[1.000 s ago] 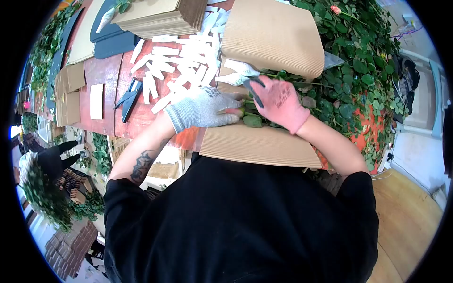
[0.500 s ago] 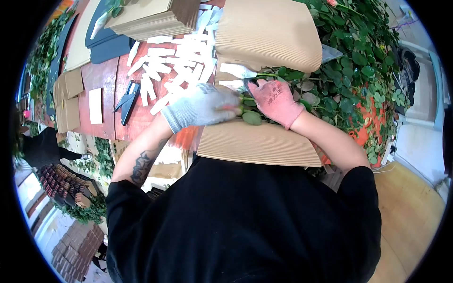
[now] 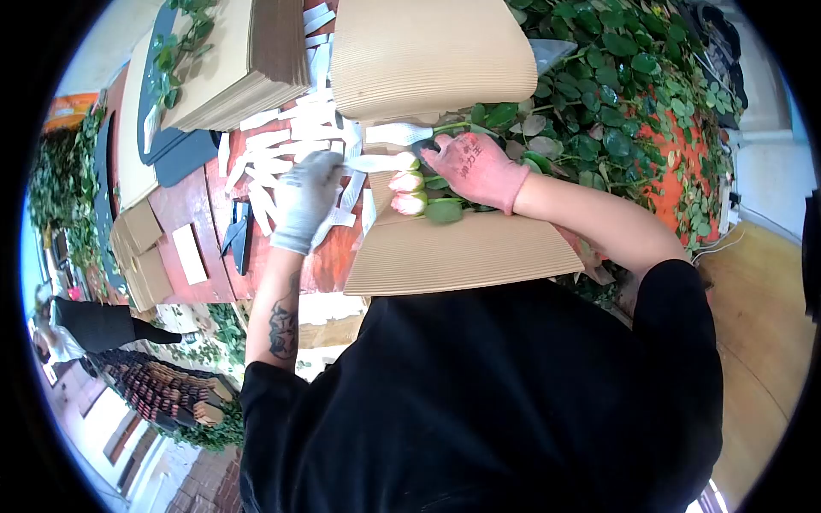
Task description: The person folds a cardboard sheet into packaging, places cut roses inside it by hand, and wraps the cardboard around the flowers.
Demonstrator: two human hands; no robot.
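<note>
My left hand (image 3: 310, 195), in a pale grey glove, is over a spread of white foam net sleeves (image 3: 272, 154); its fingers are blurred, so any grip is unclear. My right hand (image 3: 479, 173), in a pink glove with dark print, closes around rose stems just behind the blooms. Two pale pink roses (image 3: 409, 203) lie bare beside it, with a third bud above them touching a foam sleeve (image 3: 373, 162). Farther up, another sleeved rose (image 3: 398, 134) points left. Beneath them lies corrugated cardboard (image 3: 462, 255); its upper part (image 3: 432, 60) extends away from me.
A stack of cardboard sheets (image 3: 235, 73) stands at the far left. Black-handled scissors (image 3: 239, 238) and a pale card (image 3: 189, 254) lie on the red table (image 3: 188, 201). Leafy rose stems (image 3: 599, 120) pile up on the right. A person in dark clothes (image 3: 94, 325) is at far left.
My left hand has moved left from the roses to the foam sleeves, uncovering the pink blooms. My right hand keeps its hold on the stems. The camera view has shifted.
</note>
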